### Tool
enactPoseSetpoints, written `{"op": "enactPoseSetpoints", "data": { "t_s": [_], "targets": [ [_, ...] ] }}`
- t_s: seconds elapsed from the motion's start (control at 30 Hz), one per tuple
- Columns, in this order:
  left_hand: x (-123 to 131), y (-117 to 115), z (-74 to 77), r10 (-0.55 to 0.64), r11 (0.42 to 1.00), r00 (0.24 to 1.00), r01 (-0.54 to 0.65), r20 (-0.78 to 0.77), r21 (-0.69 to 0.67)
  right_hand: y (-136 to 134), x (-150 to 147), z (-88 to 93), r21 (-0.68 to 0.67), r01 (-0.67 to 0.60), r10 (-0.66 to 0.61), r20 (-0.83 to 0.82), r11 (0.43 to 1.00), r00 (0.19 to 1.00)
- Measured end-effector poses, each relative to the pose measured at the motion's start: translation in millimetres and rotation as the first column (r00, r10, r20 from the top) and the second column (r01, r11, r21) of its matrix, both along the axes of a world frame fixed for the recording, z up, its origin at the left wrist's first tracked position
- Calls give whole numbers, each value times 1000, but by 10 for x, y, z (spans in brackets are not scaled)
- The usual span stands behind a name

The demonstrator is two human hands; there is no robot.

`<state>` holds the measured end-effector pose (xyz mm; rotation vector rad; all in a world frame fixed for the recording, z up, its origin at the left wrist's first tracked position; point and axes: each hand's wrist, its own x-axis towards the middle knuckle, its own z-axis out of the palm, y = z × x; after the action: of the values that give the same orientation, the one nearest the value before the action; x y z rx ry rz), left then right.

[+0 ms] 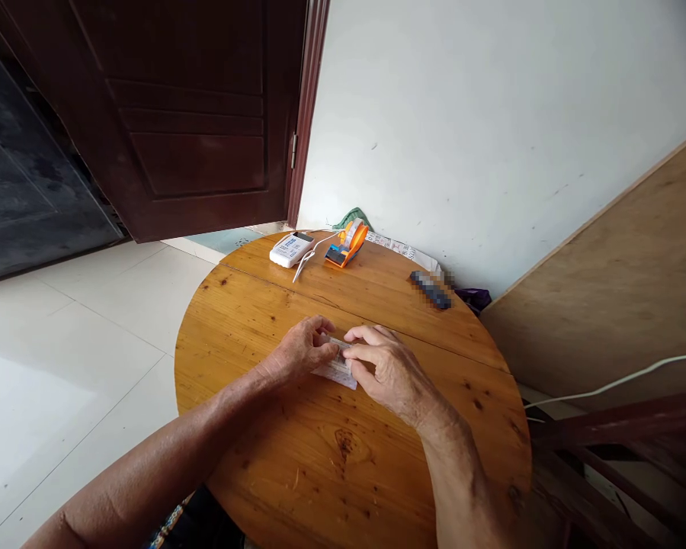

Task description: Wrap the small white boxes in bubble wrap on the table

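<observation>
A small whitish printed slip of paper (338, 372) lies at the middle of the round wooden table, partly covered by both hands. My left hand (304, 347) comes in from the left, fingers curled, its thumb and fingertips on the slip's upper left part. From the other side, my right hand (389, 370) bends over the right edge, thumb and index finger closed about the paper there. The fingertips of both hands nearly meet over a greyish patch on the slip; whether a smaller thing lies there I cannot make out.
On the round table (234, 343) stand a white box-like device (290, 250) with a white cable (307, 261) and an orange tape dispenser (347, 245). A dark blurred-out object (431, 290) lies back right. A wall, a dark red door (206, 114) and a wooden panel (617, 282) surround it.
</observation>
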<state>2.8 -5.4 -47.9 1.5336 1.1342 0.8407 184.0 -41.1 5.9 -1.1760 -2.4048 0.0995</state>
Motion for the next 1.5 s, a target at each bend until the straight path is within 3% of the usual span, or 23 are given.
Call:
{"op": "enactPoseSetpoints", "data": {
  "t_s": [0.1, 0.3, 0.53, 0.8, 0.97, 1.1, 1.33, 1.5],
  "targets": [
    [-7, -8, 22, -2, 1000, 1000, 2, -17, 7, -5, -29, 11, 12, 13, -12, -26, 1000, 1000],
    [-25, -28, 45, -4, 1000, 1000, 4, -11, -3, 85, 53, -2, -118, -65, 20, -347, 991, 938],
    [-11, -27, 74, 1, 1000, 999, -1, -32, -11, 103, 73, -102, -79, -10, -5, -180, 997, 984],
    [-71, -43, 123, -32, 995, 996, 41, 88, -94, 117, 143, -11, -217, -68, -22, -386, 974, 922],
    [-113, -41, 201, 6, 984, 977, 33, 213, -175, 127, 217, 8, -264, -70, -42, -396, 962, 917],
    [-104, -22, 191, 61, 982, 977, -23, 202, -188, 125, 217, -16, -291, -80, -37, -374, 954, 927],
    [-100, -24, 184, 59, 988, 986, -36, 154, -152, 122, 43, -103, -228, -44, -40, -351, 973, 936],
    [-92, -33, 199, 46, 994, 991, -34, 127, -100, 160, -65, -171, -100, 63, -104, -477, 993, 873]
  ]
}}
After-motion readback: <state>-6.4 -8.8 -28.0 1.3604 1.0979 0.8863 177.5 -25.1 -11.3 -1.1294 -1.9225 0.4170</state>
